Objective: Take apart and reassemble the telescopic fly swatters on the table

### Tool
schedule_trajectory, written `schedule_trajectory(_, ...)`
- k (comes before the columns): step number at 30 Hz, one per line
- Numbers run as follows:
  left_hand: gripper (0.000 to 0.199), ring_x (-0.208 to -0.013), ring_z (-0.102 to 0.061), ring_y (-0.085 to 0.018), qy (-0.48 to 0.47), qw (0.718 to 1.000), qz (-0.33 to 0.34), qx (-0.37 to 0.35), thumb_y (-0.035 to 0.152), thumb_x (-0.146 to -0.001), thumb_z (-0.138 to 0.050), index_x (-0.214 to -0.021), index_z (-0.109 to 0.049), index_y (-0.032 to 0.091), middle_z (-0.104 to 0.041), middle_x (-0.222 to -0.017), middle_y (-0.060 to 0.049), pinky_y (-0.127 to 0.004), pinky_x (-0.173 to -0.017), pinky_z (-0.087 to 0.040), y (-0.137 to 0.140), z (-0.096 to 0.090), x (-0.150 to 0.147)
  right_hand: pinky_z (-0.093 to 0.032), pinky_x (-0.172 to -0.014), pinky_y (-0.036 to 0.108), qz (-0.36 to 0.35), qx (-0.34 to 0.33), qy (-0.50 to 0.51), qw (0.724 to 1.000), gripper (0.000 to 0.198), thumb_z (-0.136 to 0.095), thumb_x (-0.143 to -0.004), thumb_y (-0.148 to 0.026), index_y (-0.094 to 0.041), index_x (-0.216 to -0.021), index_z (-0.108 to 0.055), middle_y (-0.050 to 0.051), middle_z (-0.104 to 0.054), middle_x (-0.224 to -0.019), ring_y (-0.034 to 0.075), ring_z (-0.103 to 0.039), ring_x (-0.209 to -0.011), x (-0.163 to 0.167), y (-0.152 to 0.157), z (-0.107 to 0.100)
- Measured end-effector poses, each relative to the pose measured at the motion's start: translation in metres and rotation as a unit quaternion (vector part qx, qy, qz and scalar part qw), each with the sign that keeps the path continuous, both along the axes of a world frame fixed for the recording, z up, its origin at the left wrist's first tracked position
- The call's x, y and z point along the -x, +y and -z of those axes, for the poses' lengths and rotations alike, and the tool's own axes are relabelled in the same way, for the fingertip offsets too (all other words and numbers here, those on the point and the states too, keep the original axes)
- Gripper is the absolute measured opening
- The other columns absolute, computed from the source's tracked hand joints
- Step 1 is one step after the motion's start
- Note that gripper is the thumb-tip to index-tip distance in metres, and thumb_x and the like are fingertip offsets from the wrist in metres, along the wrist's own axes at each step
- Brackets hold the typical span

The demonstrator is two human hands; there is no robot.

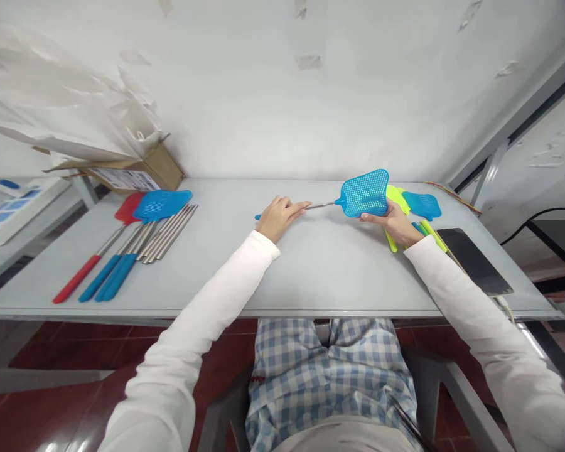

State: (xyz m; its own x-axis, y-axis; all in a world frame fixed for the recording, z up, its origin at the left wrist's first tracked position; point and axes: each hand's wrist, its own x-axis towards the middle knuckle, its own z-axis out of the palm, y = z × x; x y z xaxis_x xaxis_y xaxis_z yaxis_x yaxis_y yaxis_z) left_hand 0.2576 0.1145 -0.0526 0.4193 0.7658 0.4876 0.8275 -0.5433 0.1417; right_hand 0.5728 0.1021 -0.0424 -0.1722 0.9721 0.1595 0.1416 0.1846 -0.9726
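A blue fly swatter point(363, 193) is held sideways above the grey table, its mesh head to the right. My left hand point(279, 218) is closed around its metal shaft, and a blue handle end point(258, 217) pokes out on the far side. At the lower right edge of the mesh head, my right hand point(396, 224) pinches it between thumb and fingers. Behind and beside that hand lie a yellow-green swatter head point(397, 197), a blue swatter head point(422, 205) and yellow-green handle grips point(433, 236), partly covered by the hand.
To the left lie a red fly swatter point(81, 276), blue fly swatters point(122, 276) and several metal rods point(172, 235). A cardboard box point(144, 172) stands at the back left. A dark phone point(475, 260) with a cable rests on the right. The wall borders the table point(320, 270) behind.
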Motion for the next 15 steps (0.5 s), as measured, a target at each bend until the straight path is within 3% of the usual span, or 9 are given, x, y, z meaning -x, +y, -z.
schedule_trajectory(5,0.047,-0.068,-0.046,-0.014,0.018,1.0,0.015,0.011,0.051,-0.099,-0.032,-0.125,-0.067,0.034,-0.05,-0.08,-0.004,-0.025,-0.066,-0.037,-0.001,0.0,0.001,-0.05,-0.103,0.048,-0.024,0.057,-0.048,0.997,0.043,-0.083,-0.065,-0.052,-0.022,-0.095,-0.072,0.007,-0.074,-0.106,0.028,-0.068,-0.105,-0.009,-0.002,-0.01)
schedule_trajectory(9,0.046,-0.064,-0.048,-0.011,0.033,0.999,0.036,0.019,0.052,-0.099,-0.033,-0.125,-0.067,0.035,-0.054,-0.084,-0.003,-0.024,-0.061,-0.036,-0.006,0.002,-0.002,-0.055,-0.098,0.048,0.026,0.049,-0.029,0.998,0.046,-0.084,-0.063,-0.054,-0.024,-0.096,-0.072,0.006,-0.074,-0.107,0.029,-0.069,-0.104,-0.006,-0.007,-0.014)
schedule_trajectory(15,0.051,-0.063,-0.052,-0.012,0.052,0.997,0.052,-0.022,0.05,-0.101,-0.026,-0.122,-0.069,0.032,-0.06,-0.084,-0.006,-0.025,-0.051,-0.027,-0.013,0.006,-0.009,-0.057,-0.097,0.049,0.044,0.028,-0.007,0.999,0.049,-0.086,-0.06,-0.053,-0.025,-0.097,-0.071,0.005,-0.075,-0.105,0.03,-0.07,-0.103,0.0,-0.011,-0.015)
